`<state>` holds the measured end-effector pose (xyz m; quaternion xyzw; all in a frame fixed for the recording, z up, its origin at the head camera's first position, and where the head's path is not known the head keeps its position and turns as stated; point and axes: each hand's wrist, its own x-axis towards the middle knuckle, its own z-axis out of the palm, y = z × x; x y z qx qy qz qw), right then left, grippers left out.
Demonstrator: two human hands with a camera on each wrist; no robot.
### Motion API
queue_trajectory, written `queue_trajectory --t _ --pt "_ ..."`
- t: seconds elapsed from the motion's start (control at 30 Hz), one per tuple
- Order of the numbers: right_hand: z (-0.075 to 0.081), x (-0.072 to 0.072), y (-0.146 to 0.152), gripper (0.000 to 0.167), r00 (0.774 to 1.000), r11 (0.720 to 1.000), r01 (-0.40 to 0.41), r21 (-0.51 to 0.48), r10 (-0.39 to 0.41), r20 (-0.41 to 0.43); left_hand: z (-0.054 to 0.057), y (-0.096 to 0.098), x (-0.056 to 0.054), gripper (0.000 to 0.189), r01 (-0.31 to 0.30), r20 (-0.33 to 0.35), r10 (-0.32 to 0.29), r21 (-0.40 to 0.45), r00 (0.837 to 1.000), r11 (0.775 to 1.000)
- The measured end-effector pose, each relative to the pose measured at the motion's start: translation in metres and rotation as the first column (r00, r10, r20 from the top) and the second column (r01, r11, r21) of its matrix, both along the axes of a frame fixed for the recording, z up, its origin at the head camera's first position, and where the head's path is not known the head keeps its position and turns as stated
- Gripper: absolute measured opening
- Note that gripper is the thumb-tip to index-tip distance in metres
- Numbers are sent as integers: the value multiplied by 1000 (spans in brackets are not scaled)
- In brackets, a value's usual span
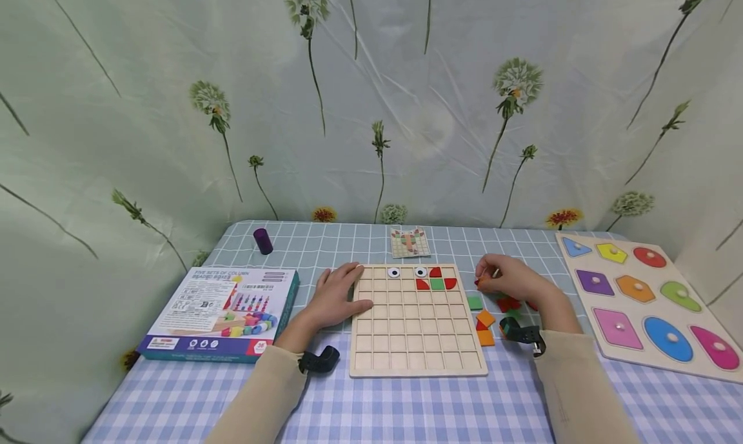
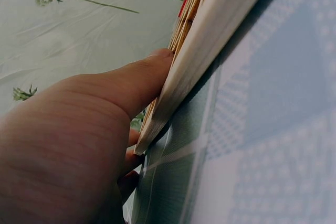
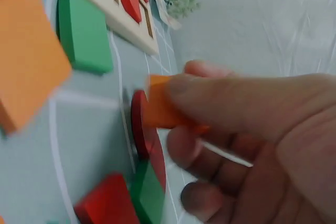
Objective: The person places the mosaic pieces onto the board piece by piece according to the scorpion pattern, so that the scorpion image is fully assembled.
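A wooden grid board (image 1: 406, 333) lies flat on the table. Eye tiles, red rounded tiles and a green square fill some of its far cells. My left hand (image 1: 338, 300) rests at the board's far left edge, thumb extended over the rim; some fingers are partly hidden in the left wrist view. My right hand (image 1: 507, 277) is just off the board's far right side. Between thumb and fingers it pinches a small orange tile (image 3: 160, 109), clear of the board. Under it lie loose red tiles (image 3: 107, 203) and a green tile (image 3: 149, 192).
Loose orange tiles (image 1: 486, 337) and a green square tile (image 1: 475, 302) lie along the board's right edge. A pattern card (image 1: 409, 243) is behind the board. A boxed bead set (image 1: 217, 315) and purple cylinder (image 1: 263, 241) stand left; a knobbed shape puzzle (image 1: 633, 270) lies right.
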<state>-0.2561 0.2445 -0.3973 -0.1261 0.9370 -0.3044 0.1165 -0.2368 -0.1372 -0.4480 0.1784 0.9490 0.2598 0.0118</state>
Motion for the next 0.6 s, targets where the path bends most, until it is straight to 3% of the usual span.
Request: queue_trajectory --t 0.2,0.37,0.6 --pt "0 -4 -17 12 997 997 1 -76 -7 -80 0 0 0 81 -5 -3 5 2 1000 1000" --pt "-2 -4 -34 22 996 992 6 -124 -16 -87 0 0 0 81 -7 -1 7 -1 1000 1000" --pt "-5 -6 -56 28 995 980 -55 -194 37 -97 1 1 0 81 -9 -1 9 -8 1000 1000"
